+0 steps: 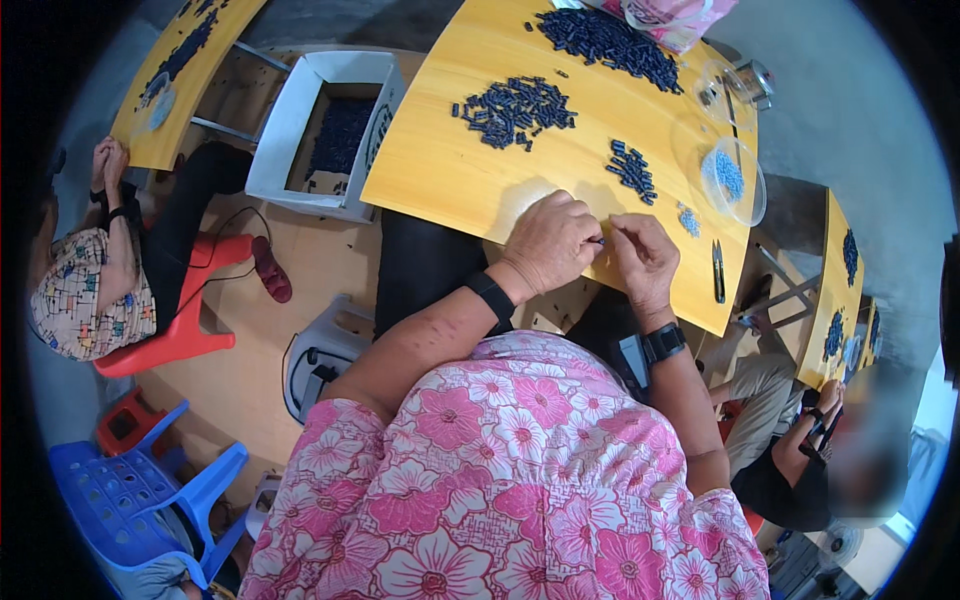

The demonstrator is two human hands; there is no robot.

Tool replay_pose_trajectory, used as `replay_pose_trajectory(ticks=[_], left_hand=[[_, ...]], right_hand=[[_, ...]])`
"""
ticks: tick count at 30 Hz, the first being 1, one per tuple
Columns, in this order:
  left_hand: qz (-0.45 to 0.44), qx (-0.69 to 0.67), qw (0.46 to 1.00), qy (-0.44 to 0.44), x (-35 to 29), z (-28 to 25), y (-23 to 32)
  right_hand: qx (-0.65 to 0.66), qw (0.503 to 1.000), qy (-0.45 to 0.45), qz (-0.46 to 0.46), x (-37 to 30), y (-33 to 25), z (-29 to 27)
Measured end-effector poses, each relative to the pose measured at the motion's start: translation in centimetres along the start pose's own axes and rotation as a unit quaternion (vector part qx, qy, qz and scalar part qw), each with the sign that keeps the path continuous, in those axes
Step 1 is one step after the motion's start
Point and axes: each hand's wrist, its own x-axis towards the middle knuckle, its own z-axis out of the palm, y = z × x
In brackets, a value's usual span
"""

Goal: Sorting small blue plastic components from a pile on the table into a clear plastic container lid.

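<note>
My left hand [552, 240] is closed at the table's near edge, with the tip of a small dark cylindrical piece [600, 241] showing between its fingertips. Close beside it, my right hand [645, 258] is pinched; whatever its fingertips hold is too small to make out. Just beyond the hands lies a small group of dark cylindrical pieces [632, 172]. To its right are a few tiny light blue parts [689, 221], and more of these fill a clear round tub [752, 208]. A pair of thread snips [718, 272] lies right of my right hand.
The yellow table [430, 165] also bears a pile of dark pieces [515, 112], a bigger heap [612, 45] and a pink bag [680, 20]. A white box [268, 165] with dark pieces stands at left. Other people sit at tables on both sides. Blue [110, 500] and red stools stand lower left.
</note>
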Motion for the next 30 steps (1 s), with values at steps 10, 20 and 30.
replay_pose_trajectory(ticks=[10, 20, 30], left_hand=[[-0.026, 0.011, 0.999, -0.03, -0.1, 0.0, -0.4], [-0.027, -0.023, 0.999, -0.018, -0.3, 0.3, -1.2], [-0.019, -0.023, 0.999, -0.021, -0.3, 0.3, -0.8]], right_hand=[[-0.182, 0.949, -0.172, -0.192, 10.2, -2.6, 5.0], [-0.326, 0.881, -0.265, -0.218, 12.3, -3.4, 6.9], [-0.271, 0.93, -0.207, -0.137, 11.5, -1.7, 6.7]])
